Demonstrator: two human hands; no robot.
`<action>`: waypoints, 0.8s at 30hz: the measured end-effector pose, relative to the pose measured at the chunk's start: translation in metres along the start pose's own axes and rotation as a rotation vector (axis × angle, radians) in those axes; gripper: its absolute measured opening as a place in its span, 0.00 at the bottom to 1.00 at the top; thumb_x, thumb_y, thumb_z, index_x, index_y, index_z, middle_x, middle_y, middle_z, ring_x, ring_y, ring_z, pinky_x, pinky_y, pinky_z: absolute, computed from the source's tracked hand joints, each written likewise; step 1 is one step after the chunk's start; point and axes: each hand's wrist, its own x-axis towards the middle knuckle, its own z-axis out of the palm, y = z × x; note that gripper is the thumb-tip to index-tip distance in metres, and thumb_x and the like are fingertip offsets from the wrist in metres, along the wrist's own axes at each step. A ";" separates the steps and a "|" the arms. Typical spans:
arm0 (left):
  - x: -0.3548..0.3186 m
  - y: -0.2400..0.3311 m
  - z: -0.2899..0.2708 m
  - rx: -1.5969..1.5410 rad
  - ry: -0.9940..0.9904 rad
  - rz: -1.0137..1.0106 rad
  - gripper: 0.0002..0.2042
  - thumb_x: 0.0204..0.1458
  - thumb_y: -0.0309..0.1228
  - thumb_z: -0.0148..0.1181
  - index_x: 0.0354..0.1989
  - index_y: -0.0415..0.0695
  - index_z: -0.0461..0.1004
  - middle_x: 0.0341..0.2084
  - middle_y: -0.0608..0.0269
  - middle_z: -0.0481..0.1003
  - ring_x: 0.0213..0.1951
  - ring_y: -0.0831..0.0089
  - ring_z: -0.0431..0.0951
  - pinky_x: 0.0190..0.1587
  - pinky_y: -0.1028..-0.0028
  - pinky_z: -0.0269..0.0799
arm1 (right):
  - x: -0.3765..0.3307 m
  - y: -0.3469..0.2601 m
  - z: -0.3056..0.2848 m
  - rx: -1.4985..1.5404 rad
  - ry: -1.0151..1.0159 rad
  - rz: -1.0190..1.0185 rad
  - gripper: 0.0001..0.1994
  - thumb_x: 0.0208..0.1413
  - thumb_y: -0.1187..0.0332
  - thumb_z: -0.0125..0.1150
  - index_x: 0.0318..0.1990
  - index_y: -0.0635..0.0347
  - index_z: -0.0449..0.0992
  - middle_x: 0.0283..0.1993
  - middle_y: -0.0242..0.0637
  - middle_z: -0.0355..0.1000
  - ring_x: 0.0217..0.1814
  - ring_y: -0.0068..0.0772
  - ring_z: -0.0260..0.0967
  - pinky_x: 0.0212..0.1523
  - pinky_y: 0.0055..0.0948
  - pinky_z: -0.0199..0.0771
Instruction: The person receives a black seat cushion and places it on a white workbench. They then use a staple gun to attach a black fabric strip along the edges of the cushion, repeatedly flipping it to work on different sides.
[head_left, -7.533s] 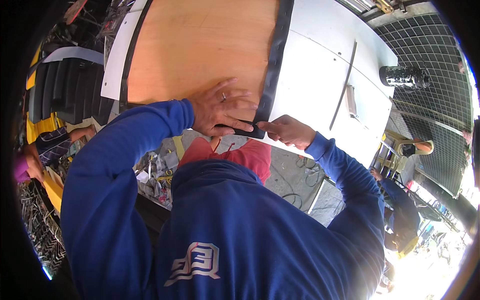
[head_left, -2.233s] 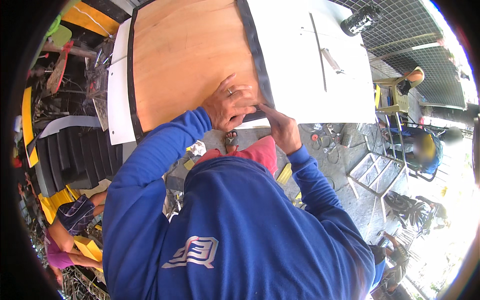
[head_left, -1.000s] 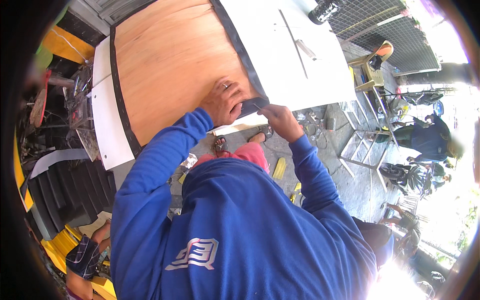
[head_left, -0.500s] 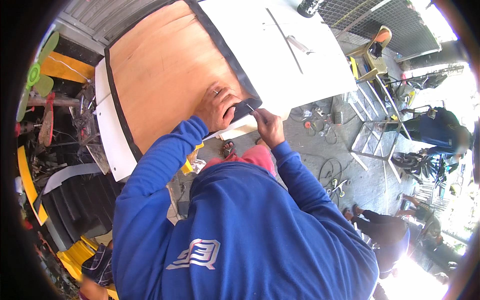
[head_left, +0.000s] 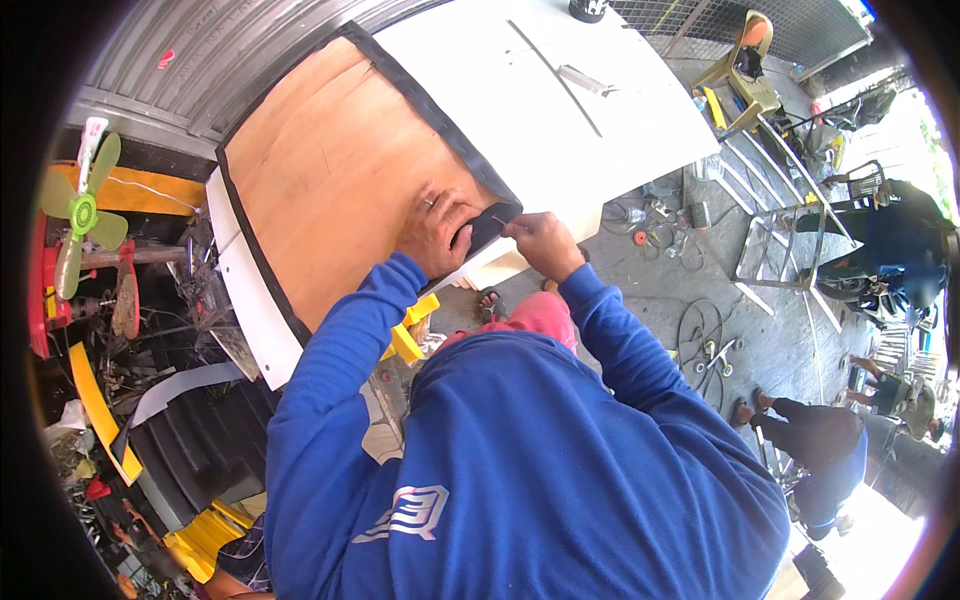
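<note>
A plywood panel (head_left: 310,150) lies in front of me, its rim covered by a black strip (head_left: 420,103). My left hand (head_left: 436,232) rests on the panel's near right corner, fingers bent and thumb hooked, gripping the folded black flap (head_left: 488,222) there. At the tip of that flap, my right hand (head_left: 546,243) pinches a thin, pale metal piece between thumb and fingers. Most of that piece is hidden by the fingers, so its kind cannot be told. The underside of the corner is out of sight.
A white sheet (head_left: 560,130) extends beyond the panel, with a small metal bracket (head_left: 585,80) on it. At left stand a green-bladed fan (head_left: 82,212) and a black seat (head_left: 195,450). Right of me are a metal frame (head_left: 790,245), cables (head_left: 700,325) and a person (head_left: 820,445).
The view has shifted, bringing more of the left side into sight. Both hands stay at the same corner, the right one still pinching the thin metal piece at the flap.
</note>
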 end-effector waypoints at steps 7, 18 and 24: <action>0.003 0.000 -0.001 -0.008 -0.033 0.001 0.12 0.51 0.30 0.57 0.45 0.47 0.76 0.46 0.57 0.72 0.54 0.55 0.71 0.68 0.47 0.54 | -0.015 0.013 0.025 0.020 0.242 -0.141 0.11 0.60 0.63 0.62 0.38 0.61 0.83 0.25 0.50 0.75 0.26 0.50 0.76 0.31 0.41 0.73; 0.003 -0.002 -0.002 -0.006 -0.032 0.005 0.13 0.51 0.29 0.57 0.46 0.46 0.75 0.46 0.56 0.72 0.54 0.53 0.71 0.66 0.48 0.55 | -0.001 0.006 0.004 0.063 -0.035 0.042 0.19 0.57 0.52 0.57 0.35 0.57 0.85 0.32 0.53 0.79 0.36 0.55 0.78 0.42 0.47 0.77; 0.002 0.000 -0.002 0.000 -0.018 -0.013 0.13 0.51 0.30 0.57 0.46 0.47 0.75 0.47 0.57 0.72 0.55 0.55 0.70 0.67 0.49 0.55 | 0.013 0.012 0.020 0.138 -0.184 0.255 0.34 0.57 0.37 0.55 0.35 0.68 0.83 0.33 0.59 0.79 0.39 0.58 0.78 0.43 0.47 0.76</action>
